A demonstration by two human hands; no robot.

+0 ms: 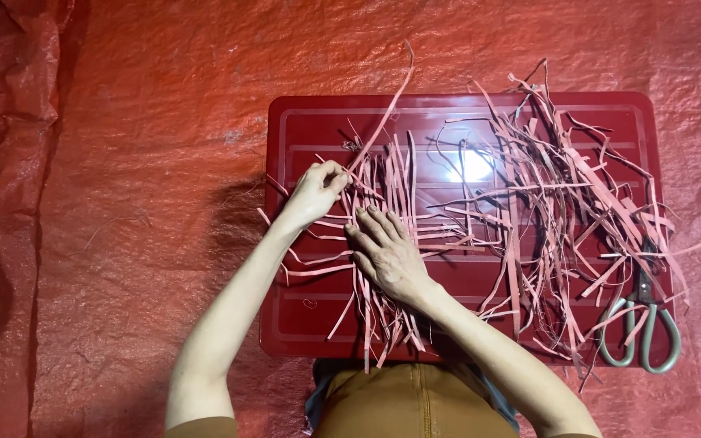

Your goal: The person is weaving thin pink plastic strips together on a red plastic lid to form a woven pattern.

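head view — left hand pinching strip, right hand flat on strips

This looks like a makeshift craft spot on the floor, at home or in a small workshop rather than at a proper bench. A crinkled red plastic tarp covers the ground, a glossy red tray lies on it as the work surface, and cut pink strips and grey-handled scissors rest on the tray.
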